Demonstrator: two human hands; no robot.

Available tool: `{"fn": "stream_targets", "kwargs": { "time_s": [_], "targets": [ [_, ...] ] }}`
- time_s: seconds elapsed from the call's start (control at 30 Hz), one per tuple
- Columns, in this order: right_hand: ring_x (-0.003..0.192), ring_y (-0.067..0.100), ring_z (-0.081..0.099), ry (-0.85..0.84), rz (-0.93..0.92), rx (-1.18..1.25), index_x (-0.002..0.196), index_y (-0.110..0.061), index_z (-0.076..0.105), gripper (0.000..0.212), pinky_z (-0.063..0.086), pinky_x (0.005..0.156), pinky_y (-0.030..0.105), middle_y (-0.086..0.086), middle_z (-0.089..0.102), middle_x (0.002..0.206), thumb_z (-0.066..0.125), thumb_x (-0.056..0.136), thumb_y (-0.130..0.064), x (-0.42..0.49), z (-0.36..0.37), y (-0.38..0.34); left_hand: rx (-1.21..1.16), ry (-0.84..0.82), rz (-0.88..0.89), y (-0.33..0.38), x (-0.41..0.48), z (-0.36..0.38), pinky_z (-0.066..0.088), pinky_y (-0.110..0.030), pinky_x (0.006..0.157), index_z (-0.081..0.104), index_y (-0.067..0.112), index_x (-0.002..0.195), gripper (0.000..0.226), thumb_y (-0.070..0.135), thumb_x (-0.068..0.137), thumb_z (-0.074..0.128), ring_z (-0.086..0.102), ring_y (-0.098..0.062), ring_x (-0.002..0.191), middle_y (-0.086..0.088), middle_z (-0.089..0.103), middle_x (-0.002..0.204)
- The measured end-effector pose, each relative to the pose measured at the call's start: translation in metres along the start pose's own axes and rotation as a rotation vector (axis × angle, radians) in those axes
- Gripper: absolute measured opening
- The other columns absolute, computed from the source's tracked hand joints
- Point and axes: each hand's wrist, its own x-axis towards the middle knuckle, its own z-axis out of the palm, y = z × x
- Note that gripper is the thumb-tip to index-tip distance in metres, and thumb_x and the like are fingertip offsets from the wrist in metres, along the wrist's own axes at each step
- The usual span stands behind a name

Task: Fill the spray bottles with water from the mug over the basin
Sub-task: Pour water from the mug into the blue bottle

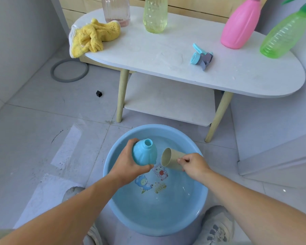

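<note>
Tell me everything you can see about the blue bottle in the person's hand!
The blue bottle is small, round-bodied and ribbed, and looks like opaque plastic. Its neck is open, with no sprayer on it, tilted up and away from the person. The left hand grips it from the side and below, over the basin. The mug's mouth points at it from close by.

One head-worn wide-angle view, looking forward and steeply down.

The camera sits close above the blue basin (pixel 198 211) at 6 o'clock, both forearms entering from the lower edge. The white desk (pixel 184 68) lies farther off toward 12 o'clock, its bottles cut by the top edge.
</note>
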Motion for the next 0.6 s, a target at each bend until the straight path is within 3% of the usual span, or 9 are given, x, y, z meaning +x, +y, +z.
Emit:
{"fn": "stream_targets", "kwargs": {
  "time_s": [0.07, 0.17, 0.23, 0.3, 0.43, 0.53, 0.6],
  "targets": [
    [0.054, 0.012, 0.048, -0.002, -0.015, 0.102, 0.082, -0.007, 0.072, 0.032, 0.037, 0.052, 0.022, 0.007, 0.070, 0.073, 0.059, 0.096, -0.033, -0.003, -0.007, -0.006, 0.003, 0.008, -0.001, -0.001, 0.000, -0.001, 0.061, -0.024, 0.065, 0.043, 0.041, 0.121, 0.076, 0.025, 0.066, 0.094, 0.066, -0.011, 0.095, 0.012, 0.060, 0.110],
    [0.061, 0.014, 0.053, 0.014, -0.035, 0.273, 0.078, -0.016, 0.075, 0.024, 0.045, 0.060, 0.026, -0.003, 0.067, 0.064, 0.065, 0.093, -0.032, -0.004, -0.021, -0.017, 0.004, 0.018, 0.002, 0.000, -0.001, -0.003, 0.057, -0.020, 0.064, 0.044, 0.040, 0.120, 0.075, 0.025, 0.066, 0.094, 0.065, -0.010, 0.095, 0.012, 0.061, 0.109],
    [0.068, 0.017, 0.058, 0.028, -0.073, 0.381, 0.074, -0.017, 0.076, 0.023, 0.057, 0.079, 0.037, -0.003, 0.066, 0.060, 0.068, 0.091, -0.030, -0.004, -0.033, -0.023, -0.001, 0.025, -0.001, -0.001, -0.001, -0.004, 0.058, -0.023, 0.066, 0.044, 0.040, 0.120, 0.076, 0.024, 0.066, 0.094, 0.065, -0.011, 0.096, 0.012, 0.061, 0.110],
    [0.075, 0.018, 0.062, 0.028, -0.129, 0.459, 0.069, -0.016, 0.075, 0.025, 0.054, 0.095, 0.045, 0.003, 0.066, 0.063, 0.068, 0.091, -0.025, -0.006, -0.047, -0.032, -0.012, 0.034, -0.002, -0.002, -0.001, -0.005, 0.060, -0.028, 0.070, 0.044, 0.040, 0.120, 0.076, 0.024, 0.065, 0.094, 0.065, -0.012, 0.097, 0.011, 0.061, 0.110],
    [0.086, 0.026, 0.066, 0.041, -0.241, 0.499, 0.055, -0.021, 0.072, 0.039, 0.055, 0.094, 0.037, 0.025, 0.069, 0.085, 0.064, 0.094, -0.019, -0.021, -0.078, -0.051, -0.011, 0.041, 0.010, 0.002, -0.003, -0.005, 0.057, -0.024, 0.069, 0.045, 0.042, 0.116, 0.073, 0.024, 0.065, 0.094, 0.064, -0.010, 0.096, 0.012, 0.061, 0.109],
    [0.083, 0.018, 0.065, 0.041, -0.245, 0.457, 0.064, -0.018, 0.072, 0.031, 0.054, 0.083, 0.024, 0.013, 0.067, 0.074, 0.064, 0.094, -0.021, -0.024, -0.087, -0.052, -0.017, 0.030, 0.011, 0.005, -0.005, -0.006, 0.056, -0.018, 0.062, 0.045, 0.037, 0.118, 0.071, 0.021, 0.067, 0.093, 0.065, -0.009, 0.093, 0.010, 0.061, 0.108],
    [0.078, 0.016, 0.063, 0.036, -0.203, 0.447, 0.072, -0.015, 0.074, 0.024, 0.055, 0.086, 0.029, 0.007, 0.066, 0.070, 0.064, 0.094, -0.022, -0.019, -0.082, -0.046, -0.015, 0.024, 0.011, 0.006, -0.006, -0.005, 0.055, -0.016, 0.062, 0.045, 0.036, 0.118, 0.071, 0.021, 0.068, 0.093, 0.065, -0.009, 0.093, 0.009, 0.062, 0.108]
  ]
}}
